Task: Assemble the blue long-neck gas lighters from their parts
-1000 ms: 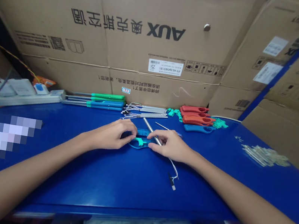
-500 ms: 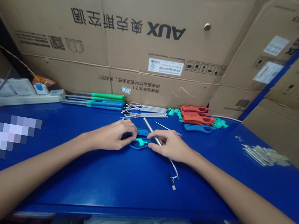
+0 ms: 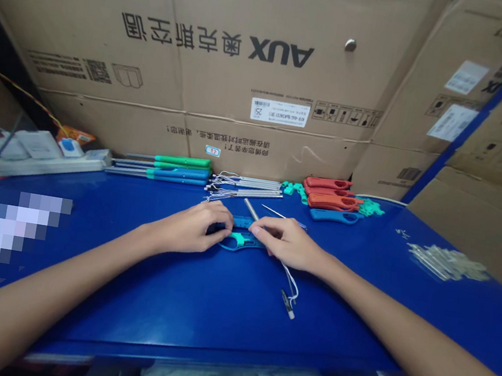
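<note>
Nearest us, a thin white wire [image 3: 289, 283] trails toward the table's [image 3: 194, 306] front edge. Our left hand [image 3: 191, 229] and right hand [image 3: 287, 243] meet mid-table, fingers pinched on a blue lighter handle [image 3: 239, 241] lying flat, long axis left to right. Its metal tube [image 3: 251, 208] points away, up-left. Beyond, finished green and blue lighters [image 3: 163, 168], red handles [image 3: 329, 193], then cardboard boxes [image 3: 231, 70].
</note>
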Demonstrator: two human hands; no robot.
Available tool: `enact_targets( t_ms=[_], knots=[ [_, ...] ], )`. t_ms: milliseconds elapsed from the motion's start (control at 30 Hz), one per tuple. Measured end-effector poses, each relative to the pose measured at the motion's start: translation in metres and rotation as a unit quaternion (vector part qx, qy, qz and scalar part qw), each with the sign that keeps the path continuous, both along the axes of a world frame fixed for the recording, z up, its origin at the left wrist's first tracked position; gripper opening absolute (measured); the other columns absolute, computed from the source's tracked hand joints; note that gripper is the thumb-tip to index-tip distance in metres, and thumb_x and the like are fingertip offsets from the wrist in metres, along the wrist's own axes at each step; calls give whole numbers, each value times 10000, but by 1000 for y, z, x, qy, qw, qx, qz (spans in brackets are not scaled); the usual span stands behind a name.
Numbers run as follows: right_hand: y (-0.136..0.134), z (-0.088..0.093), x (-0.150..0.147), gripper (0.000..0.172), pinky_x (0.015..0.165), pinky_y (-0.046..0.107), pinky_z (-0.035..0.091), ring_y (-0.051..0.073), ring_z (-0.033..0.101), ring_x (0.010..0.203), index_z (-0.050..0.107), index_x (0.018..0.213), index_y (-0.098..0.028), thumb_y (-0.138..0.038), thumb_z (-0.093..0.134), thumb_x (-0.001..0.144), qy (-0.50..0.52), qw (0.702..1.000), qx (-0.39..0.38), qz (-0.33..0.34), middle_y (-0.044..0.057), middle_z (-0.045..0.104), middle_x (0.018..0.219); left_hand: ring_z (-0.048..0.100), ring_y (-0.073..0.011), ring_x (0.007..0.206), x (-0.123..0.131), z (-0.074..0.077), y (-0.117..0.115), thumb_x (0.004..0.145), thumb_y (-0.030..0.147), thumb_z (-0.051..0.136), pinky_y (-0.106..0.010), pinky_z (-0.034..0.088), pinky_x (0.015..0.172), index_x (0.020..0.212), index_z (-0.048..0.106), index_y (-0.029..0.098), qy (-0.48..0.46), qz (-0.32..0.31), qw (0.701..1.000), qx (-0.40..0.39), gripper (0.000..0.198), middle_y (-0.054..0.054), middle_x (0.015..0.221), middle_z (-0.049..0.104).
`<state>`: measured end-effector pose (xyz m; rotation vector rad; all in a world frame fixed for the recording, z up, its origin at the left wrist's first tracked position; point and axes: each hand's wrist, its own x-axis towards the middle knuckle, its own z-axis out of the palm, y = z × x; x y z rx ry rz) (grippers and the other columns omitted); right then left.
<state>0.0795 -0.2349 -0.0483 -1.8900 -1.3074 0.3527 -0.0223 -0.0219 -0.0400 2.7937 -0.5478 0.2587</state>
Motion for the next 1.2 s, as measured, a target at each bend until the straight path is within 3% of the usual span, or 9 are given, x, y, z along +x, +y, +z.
enact_targets(
  t_ms=[700,1200],
  knots=[
    [0,1,1,224,535,222,308,84,438,520,684,929,-155,-303,520,895,-1,1000,-6,-6,-27,505,565,584,-199,978,-2,6,3,878,242,487,-368,439,908,817,645,188,2,-1,1000,20,178,-53,1042,653],
    [0,0,1,222,531,221,307,83,433,511,685,931,-153,-296,521,892,-3,1000,-6,-9,-28,502,557,588,-183,922,-3,10,3,864,217,506,-325,460,857,871,658,189,-6,-8,999,32,156,-46,995,656]
  ],
)
